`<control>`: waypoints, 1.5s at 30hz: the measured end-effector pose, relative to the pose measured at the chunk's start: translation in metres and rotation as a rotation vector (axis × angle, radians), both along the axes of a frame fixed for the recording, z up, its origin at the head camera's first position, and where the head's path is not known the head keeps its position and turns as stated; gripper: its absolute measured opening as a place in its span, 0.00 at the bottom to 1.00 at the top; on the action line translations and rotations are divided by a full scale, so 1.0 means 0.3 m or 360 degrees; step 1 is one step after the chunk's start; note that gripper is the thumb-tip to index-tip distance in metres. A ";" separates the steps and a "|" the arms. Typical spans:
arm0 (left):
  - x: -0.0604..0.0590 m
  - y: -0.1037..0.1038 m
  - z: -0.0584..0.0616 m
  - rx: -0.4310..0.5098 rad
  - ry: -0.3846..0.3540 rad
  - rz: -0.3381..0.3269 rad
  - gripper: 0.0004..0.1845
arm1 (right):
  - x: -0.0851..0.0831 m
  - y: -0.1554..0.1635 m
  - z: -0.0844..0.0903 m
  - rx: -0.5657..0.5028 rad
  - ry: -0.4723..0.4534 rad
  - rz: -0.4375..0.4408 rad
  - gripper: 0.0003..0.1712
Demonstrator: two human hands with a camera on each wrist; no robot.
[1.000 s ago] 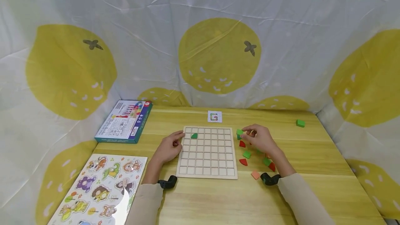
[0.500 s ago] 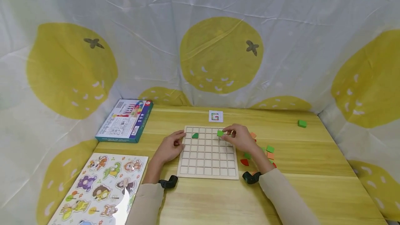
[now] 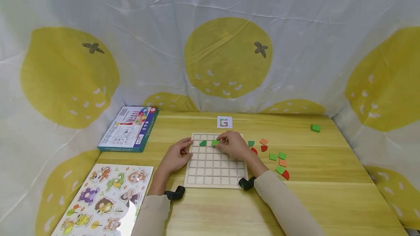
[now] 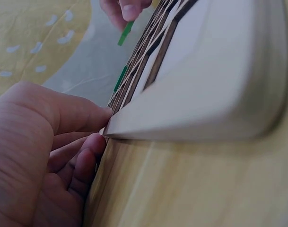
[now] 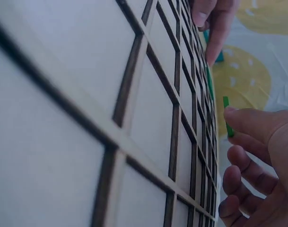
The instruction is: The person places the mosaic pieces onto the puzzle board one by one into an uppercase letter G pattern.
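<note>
Since half a second ago, the right hand (image 3: 233, 145) has carried its green square tile (image 3: 215, 142) leftward across the grid board (image 3: 213, 172), from the board's far right part to a cell in the second row, just beside the green quarter-round tile (image 3: 203, 143) already lying there. Its fingertips pinch the square tile, holding it at the board's surface; whether the tile is fully seated cannot be told. The left hand (image 3: 177, 154) has kept its place at the board's left edge, fingers curled with their tips pressed against the rim, as the left wrist view shows close up. On the wooden table (image 3: 328, 199) to the right of the board lie loose green, orange and red tiles (image 3: 277, 159), and one green block (image 3: 315, 128) sits well apart near the far right corner. Beyond the board lies a small pattern card (image 3: 224, 122) showing a green and red figure. A blue box (image 3: 128, 128) and an animal puzzle (image 3: 105, 199) lie at the left; the box's print is too small to read.
</note>
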State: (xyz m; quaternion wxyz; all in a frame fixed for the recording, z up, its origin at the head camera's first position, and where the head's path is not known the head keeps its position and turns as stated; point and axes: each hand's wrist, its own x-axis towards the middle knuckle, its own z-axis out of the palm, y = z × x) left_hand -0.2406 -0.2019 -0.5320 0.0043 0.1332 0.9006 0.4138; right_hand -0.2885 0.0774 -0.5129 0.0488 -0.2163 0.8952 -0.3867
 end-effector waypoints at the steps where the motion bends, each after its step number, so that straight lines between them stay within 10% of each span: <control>1: 0.002 0.000 0.002 0.0004 0.0004 0.0000 0.29 | -0.003 -0.007 -0.004 0.0003 -0.0007 0.0002 0.13; 23: 0.009 0.005 0.000 0.0002 0.0014 -0.0001 0.27 | -0.012 -0.079 0.003 0.0188 -0.0008 -0.0021 0.14; 45: 0.003 0.001 -0.002 0.0008 0.0042 0.0017 0.29 | 0.000 0.072 0.028 -0.0058 -0.0081 -0.0135 0.14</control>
